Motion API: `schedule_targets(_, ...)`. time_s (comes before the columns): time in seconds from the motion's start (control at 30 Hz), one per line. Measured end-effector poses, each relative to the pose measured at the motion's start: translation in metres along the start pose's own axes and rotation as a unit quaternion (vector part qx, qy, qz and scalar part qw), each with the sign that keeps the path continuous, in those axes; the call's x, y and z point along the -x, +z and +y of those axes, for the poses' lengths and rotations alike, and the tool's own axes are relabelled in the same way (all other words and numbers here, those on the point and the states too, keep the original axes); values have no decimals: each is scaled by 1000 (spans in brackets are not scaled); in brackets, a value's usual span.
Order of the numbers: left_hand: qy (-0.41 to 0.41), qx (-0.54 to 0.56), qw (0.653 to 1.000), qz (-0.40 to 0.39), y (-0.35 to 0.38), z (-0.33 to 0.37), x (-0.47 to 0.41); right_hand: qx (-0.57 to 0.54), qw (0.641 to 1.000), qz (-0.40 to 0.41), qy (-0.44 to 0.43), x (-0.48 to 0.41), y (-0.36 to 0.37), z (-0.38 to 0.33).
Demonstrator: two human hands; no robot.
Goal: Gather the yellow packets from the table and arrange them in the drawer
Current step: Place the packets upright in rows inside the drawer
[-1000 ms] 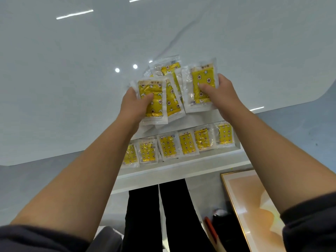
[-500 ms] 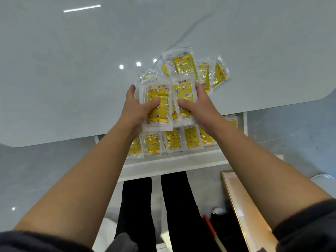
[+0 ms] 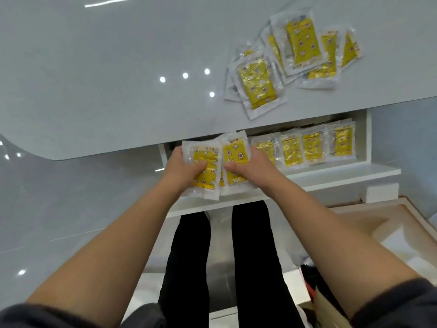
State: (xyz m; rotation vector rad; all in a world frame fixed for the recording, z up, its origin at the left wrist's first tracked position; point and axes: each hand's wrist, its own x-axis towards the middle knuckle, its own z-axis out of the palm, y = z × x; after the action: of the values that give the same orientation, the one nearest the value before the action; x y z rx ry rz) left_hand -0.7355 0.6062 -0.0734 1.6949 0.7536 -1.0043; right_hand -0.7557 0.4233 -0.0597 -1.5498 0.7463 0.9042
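Note:
My left hand (image 3: 183, 172) and my right hand (image 3: 247, 165) together grip a small stack of yellow packets (image 3: 214, 157) in clear wrappers, held over the left part of the open white drawer (image 3: 343, 172). A row of several yellow packets (image 3: 305, 147) stands in the drawer to the right of my hands. Several loose yellow packets (image 3: 293, 58) lie overlapping on the glossy grey table (image 3: 106, 79) at the upper right. The drawer's left end is hidden behind the held stack.
The table edge overhangs the back of the drawer. My legs in black trousers (image 3: 212, 268) stand below the drawer front. A framed picture (image 3: 378, 233) and a white block (image 3: 380, 192) lie on the floor at the right.
Both hands carried the held stack from the tabletop down and toward me, to over the drawer's left end. The pile left on the table now lies uncovered.

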Motion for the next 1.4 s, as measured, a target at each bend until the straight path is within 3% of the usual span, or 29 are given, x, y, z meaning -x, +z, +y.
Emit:
schedule_targets(0.17,-34,-130,988,69,-7,-49,-34,39,994,96,43,-35,30,44)
schedule_targets(0.3,-32,-152,984,90,13,-53,-63,64,979,179,73,-63,21,61)
schedule_targets(0.4,-43,-140,984,103,22,-58,-83,77,980,173,59,-73,15,64)
schedule_targets(0.47,-61,-188,973,122,23,-62,-89,82,984,152,50,-76,17,64)
schedule_targets(0.6,-26,-363,922,133,37,-60,-85,98,985,140,37,-81,28,65)
schedule_targets(0.67,-14,-466,874,135,43,-55,-83,92,985,143,41,-81,31,65)
schedule_targets(0.77,72,-580,806,95,41,-51,-90,86,985,142,37,-81,31,63)
schedule_targets(0.87,152,-597,787,21,33,-47,-107,83,987,132,39,-82,27,65)
schedule_targets(0.97,167,-618,768,-17,25,-46,-118,59,991,114,35,-80,24,64)
schedule_targets(1.13,203,-670,714,4,2,-63,-120,63,992,102,43,-81,31,68)
schedule_targets(1.4,184,-681,707,37,6,-54,-108,35,995,86,38,-80,29,65)
